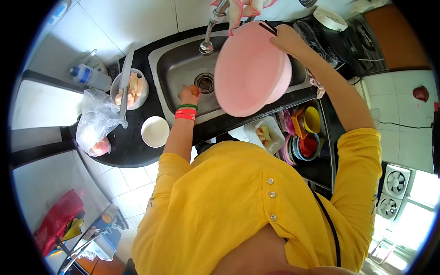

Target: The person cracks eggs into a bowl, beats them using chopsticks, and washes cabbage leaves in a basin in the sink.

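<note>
My right hand (289, 42) grips the upper right rim of a pink plastic basin (250, 73), tilted on its side over the sink. A thin black piece (268, 28) shows at the fingers; I cannot tell whether it belongs to the basin. Down in the metal sink (176, 64), my left hand (187, 95) is closed near the drain (205, 83). Something small, round and orange-brown (194, 89) shows at its fingers, too small to name. Above the sink hangs the faucet (207, 45), with a pink-edged white cloth (243, 11) beside it.
Left of the sink, a knife (126, 82) lies across a bowl of pale chunks (134, 94). Near it are an empty white bowl (155, 132), a plastic bag (97, 118) and a bottle (91, 77). Colourful bowls (302, 145) and a white bin (266, 133) sit below the counter.
</note>
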`<action>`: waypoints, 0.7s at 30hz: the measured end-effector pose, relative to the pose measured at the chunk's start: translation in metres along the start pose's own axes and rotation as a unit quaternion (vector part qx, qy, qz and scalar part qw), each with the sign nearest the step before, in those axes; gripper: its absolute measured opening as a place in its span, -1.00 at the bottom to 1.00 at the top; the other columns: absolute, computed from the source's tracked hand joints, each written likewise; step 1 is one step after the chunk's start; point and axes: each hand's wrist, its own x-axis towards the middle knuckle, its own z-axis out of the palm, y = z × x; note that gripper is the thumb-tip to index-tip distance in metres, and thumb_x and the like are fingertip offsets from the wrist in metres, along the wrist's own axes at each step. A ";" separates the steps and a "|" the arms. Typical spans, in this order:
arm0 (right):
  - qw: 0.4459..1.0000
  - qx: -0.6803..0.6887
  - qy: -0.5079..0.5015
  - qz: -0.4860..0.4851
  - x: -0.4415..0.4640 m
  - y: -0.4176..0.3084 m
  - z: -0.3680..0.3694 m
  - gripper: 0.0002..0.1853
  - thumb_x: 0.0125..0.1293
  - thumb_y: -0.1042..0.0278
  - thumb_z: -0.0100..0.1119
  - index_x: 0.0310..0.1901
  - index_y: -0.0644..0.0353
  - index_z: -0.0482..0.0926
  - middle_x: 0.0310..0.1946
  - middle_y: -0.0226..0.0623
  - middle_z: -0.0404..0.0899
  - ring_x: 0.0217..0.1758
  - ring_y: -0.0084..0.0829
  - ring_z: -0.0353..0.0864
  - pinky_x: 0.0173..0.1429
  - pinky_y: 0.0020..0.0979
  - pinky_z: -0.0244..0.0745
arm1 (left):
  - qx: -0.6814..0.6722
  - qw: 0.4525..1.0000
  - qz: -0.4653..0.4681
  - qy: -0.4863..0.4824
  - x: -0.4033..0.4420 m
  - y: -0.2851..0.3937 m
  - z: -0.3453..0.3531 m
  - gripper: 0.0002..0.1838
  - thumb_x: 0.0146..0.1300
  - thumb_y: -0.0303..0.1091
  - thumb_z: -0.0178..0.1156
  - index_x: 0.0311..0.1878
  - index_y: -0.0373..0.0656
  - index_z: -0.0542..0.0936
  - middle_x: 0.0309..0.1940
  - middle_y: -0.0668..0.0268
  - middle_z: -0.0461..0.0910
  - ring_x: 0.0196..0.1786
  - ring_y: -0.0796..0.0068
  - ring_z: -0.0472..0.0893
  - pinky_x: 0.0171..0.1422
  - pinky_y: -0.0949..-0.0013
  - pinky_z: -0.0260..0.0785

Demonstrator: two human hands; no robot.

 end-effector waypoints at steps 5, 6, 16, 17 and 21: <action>0.951 0.292 0.037 0.091 0.006 0.033 0.070 -0.68 -0.07 0.29 0.20 -0.49 0.49 0.52 -0.60 -0.01 0.52 -0.54 -0.13 0.53 -0.43 -0.21 0.39 | 0.152 0.978 0.130 0.055 -0.052 0.015 -0.021 -0.64 0.31 -0.19 0.06 0.10 -0.03 0.27 0.01 0.14 0.36 -0.15 0.09 0.49 -0.33 0.17 0.54; 0.918 0.366 0.058 0.142 0.006 0.037 0.084 -0.71 -0.05 0.32 0.22 -0.49 0.47 0.50 -0.66 -0.15 0.49 -0.62 -0.26 0.48 -0.53 -0.26 0.33 | 0.239 0.959 0.146 0.044 -0.049 0.018 -0.027 -0.65 0.29 -0.21 0.08 0.09 -0.01 0.29 -0.02 0.16 0.38 -0.18 0.12 0.50 -0.36 0.19 0.54; 0.772 0.565 0.067 0.283 -0.018 0.006 0.170 -0.81 0.05 0.40 0.23 -0.53 0.27 0.42 -0.70 -0.36 0.37 -0.78 -0.49 0.28 -0.71 -0.44 0.07 | 0.680 0.574 0.452 -0.063 -0.140 0.002 -0.072 -0.74 0.28 -0.25 0.06 -0.04 -0.16 0.40 -0.37 -0.12 0.58 -0.26 -0.19 0.57 -0.14 0.05 0.43; 0.785 0.552 0.053 0.277 -0.020 0.002 0.171 -0.81 0.07 0.40 0.21 -0.53 0.27 0.42 -0.71 -0.37 0.35 -0.78 -0.49 0.27 -0.72 -0.43 0.08 | 0.676 0.555 0.481 -0.059 -0.137 0.004 -0.080 -0.75 0.28 -0.24 0.07 -0.05 -0.15 0.41 -0.46 -0.10 0.57 -0.27 -0.14 0.58 -0.19 0.06 0.46; 0.810 0.513 0.047 0.278 -0.041 -0.019 0.162 -0.83 0.10 0.41 0.16 -0.54 0.29 0.43 -0.69 -0.35 0.39 -0.76 -0.51 0.29 -0.71 -0.42 0.08 | 0.665 0.652 0.354 -0.088 -0.189 0.010 -0.087 -0.67 0.25 -0.21 0.12 0.00 -0.16 0.40 -0.25 -0.16 0.51 -0.36 -0.06 0.58 -0.41 0.16 0.52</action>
